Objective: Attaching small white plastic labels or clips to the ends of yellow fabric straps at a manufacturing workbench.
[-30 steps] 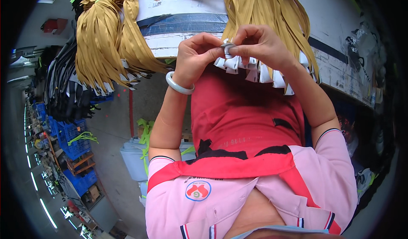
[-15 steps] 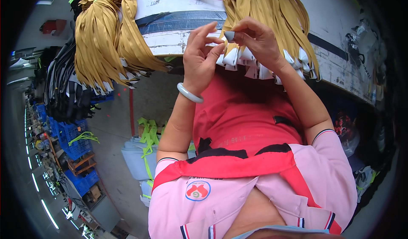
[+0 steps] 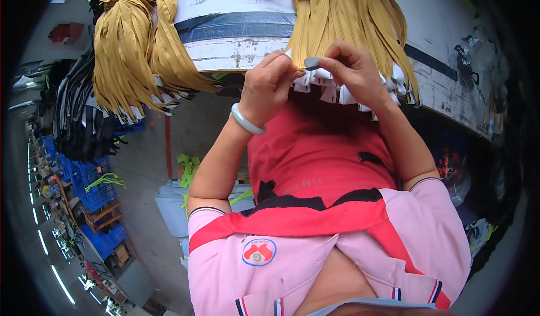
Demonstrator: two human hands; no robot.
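Observation:
A thick bunch of long gold fabric strips (image 3: 343,18), zipper tapes by their look, hangs over the edge of the bench in front of me. White tabs (image 3: 344,95) cover their lower ends. My left hand (image 3: 270,82), with a pale bangle (image 3: 247,119) at its wrist, pinches near the end of one gold strip; a bit of gold shows at its fingertips. My right hand (image 3: 355,73) holds a small grey piece (image 3: 311,62) between thumb and forefinger, right beside that gold end. I cannot tell whether the grey piece is fixed to the strip.
More gold bundles (image 3: 124,46) hang at the bench's left, with black strips (image 3: 79,113) below them. The bench top (image 3: 236,52) is scuffed white with dark tape. Blue crates (image 3: 101,184) and pale folded sheets (image 3: 171,206) with green ties lie down to the left.
The left hand's spread fingers have closed into a pinch on the gold strip. Both hands have come slightly lower, and the grey piece now meets the left fingertips.

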